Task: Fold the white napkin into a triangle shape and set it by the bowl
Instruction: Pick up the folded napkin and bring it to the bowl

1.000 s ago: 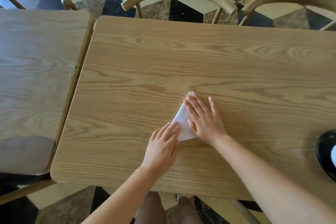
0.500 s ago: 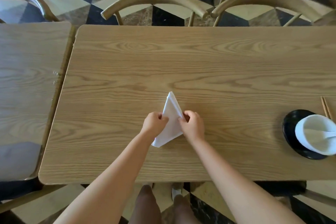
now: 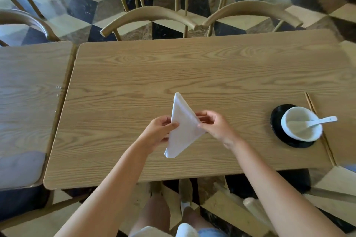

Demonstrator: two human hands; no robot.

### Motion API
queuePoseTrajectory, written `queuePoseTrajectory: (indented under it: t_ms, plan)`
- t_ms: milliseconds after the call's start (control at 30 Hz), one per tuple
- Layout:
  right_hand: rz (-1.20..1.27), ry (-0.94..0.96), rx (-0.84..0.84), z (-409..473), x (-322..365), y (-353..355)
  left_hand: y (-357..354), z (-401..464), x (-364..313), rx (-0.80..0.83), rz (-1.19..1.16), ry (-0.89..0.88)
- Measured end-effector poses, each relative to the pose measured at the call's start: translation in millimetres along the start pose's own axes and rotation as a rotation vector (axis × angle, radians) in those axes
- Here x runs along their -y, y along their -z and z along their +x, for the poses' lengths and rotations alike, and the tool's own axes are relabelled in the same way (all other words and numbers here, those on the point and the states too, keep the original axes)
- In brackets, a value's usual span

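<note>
I hold the white folded paper napkin (image 3: pixel 182 127), a thin flat triangle w/ soft layered edges, up over the middle of the light wood table (image 3: pixel 134 75). My left hand (image 3: pixel 158 132) pinches its left edge & my right hand (image 3: pixel 215 126) pinches its right corner. The round white bowl (image 3: pixel 300 127) sits well apart on my right, on a shiny black plate (image 3: pixel 277 121), w/ a smooth white spoon (image 3: pixel 317 122) in it. Thin wood chopsticks (image 3: pixel 309 100) lie just beside. Curved wood chairs (image 3: pixel 154 15) stand behind the table, on a checkered tile floor (image 3: pixel 77 5).

wooden table (image 3: pixel 192 67), second table (image 3: pixel 28 86) at left, curved chair backs (image 3: pixel 154 15), black saucer (image 3: pixel 277 123), white spoon (image 3: pixel 316 122), chopsticks (image 3: pixel 310 102), checkered floor (image 3: pixel 77 5)
</note>
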State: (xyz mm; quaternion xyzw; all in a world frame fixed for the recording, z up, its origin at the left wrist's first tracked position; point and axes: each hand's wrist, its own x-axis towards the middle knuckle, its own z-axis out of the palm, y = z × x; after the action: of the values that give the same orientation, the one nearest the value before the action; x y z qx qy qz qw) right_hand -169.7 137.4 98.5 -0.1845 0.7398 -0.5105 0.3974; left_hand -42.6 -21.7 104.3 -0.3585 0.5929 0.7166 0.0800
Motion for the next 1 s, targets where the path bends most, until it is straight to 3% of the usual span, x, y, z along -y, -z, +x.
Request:
queuePoseTrajectory:
  t_ms: [133, 400, 600, 1000]
  plan:
    - [0.056, -0.014, 0.033, -32.8, 7.4, 17.4, -13.7, -17.5, -9.0, 0.054, -0.058, 0.003]
    - [0.234, -0.025, -0.335, -100.2, 6.2, 22.1, -39.5, -45.3, -18.8, 0.308, -0.063, -0.023]
    - [0.37, 0.011, -0.46, -152.4, -0.1, 31.1, -68.2, -69.6, -18.4, 0.422, -0.044, -0.071]
    - [0.387, 0.092, -0.517, -243.8, -41.0, 139.4, -220.0, -109.3, -1.8, 0.243, -0.017, -0.199]
